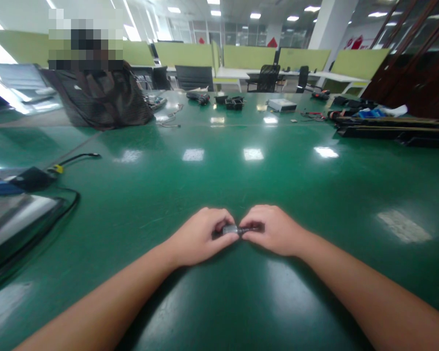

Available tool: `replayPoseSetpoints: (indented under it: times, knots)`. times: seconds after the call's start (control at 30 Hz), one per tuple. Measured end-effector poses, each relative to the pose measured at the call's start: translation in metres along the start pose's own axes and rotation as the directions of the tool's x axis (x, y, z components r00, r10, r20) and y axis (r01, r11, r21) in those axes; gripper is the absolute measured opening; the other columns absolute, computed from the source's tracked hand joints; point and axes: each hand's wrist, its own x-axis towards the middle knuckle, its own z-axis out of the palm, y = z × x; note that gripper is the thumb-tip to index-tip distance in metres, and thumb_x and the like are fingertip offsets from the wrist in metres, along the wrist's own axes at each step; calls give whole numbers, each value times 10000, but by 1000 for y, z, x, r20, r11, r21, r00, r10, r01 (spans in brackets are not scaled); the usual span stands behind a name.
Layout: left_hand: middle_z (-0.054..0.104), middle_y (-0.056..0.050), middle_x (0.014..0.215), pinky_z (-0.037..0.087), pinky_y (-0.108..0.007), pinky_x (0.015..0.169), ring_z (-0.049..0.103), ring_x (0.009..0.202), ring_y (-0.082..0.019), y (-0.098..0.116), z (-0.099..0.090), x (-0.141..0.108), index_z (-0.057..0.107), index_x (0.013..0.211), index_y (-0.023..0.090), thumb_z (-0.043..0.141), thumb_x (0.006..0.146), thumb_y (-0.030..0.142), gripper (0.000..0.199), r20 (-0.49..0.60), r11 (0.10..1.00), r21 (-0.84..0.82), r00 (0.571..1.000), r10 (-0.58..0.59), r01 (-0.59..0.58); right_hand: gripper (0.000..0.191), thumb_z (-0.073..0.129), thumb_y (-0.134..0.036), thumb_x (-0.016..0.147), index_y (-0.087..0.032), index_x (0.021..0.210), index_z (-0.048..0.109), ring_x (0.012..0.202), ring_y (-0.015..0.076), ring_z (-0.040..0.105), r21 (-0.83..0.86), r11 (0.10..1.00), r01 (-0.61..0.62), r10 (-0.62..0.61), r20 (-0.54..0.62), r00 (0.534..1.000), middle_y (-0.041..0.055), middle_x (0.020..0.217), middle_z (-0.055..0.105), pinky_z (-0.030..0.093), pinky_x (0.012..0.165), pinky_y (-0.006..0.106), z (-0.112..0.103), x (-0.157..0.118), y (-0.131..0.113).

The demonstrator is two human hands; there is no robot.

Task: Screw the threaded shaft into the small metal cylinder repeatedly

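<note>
Above the green table (219, 175), both hands' fingers (227, 238) pinch a small metallic piece (231, 229) between their tips.

Open green tabletop (219, 175) ahead, cables (71, 207) left.

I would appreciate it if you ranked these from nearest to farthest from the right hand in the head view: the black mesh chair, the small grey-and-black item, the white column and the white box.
From the right hand:
1. small grey-and-black item, at the fingertips
2. white box, far side of the table
3. black mesh chair, beyond the table
4. white column, right background
</note>
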Motion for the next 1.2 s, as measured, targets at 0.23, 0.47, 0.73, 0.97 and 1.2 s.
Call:
replayPoseSetpoints:
  times: [0.23,0.47,0.73,0.97,1.2]
  knots:
    - [624,25,778,384,-288,712,576,706,-152,-1,3,1,644,932,207,695,849,350,173,2,1000,19,1000,1,-2,100,711,-222,875,-199,957,763,869,175,639,-40,998,41,-40,29,999,31,906,740,454,799,297,-1,0,1]
    - [623,20,772,379,-290,698,569,702,-158,0,2,1,631,893,197,692,861,376,192,4,999,33,1000,2,-2,106,737,-220,848,-199,948,762,857,166,640,-39,996,85,-84,8,996,19,903,741,451,790,291,-1,-1,1]
    - [631,-1,803,385,-304,718,578,738,-179,0,0,1,641,909,191,668,891,413,224,35,998,56,999,-1,0,118,717,-208,859,-197,968,762,848,170,653,-43,991,130,-130,7,992,27,900,744,459,801,302,-1,-2,3]
    - [636,-12,816,398,-309,720,582,752,-192,1,-2,0,637,911,190,650,904,438,249,39,998,68,999,1,-3,125,710,-194,854,-191,967,762,838,175,657,-21,990,140,-140,1,990,35,896,748,471,804,306,-3,-2,2]
    - [638,-12,831,397,-318,735,584,770,-195,0,-2,-1,637,935,194,645,909,438,246,54,998,70,999,-6,2,133,711,-171,838,-193,958,763,843,176,655,-16,993,118,-117,18,993,31,886,747,470,807,305,-4,-3,2]
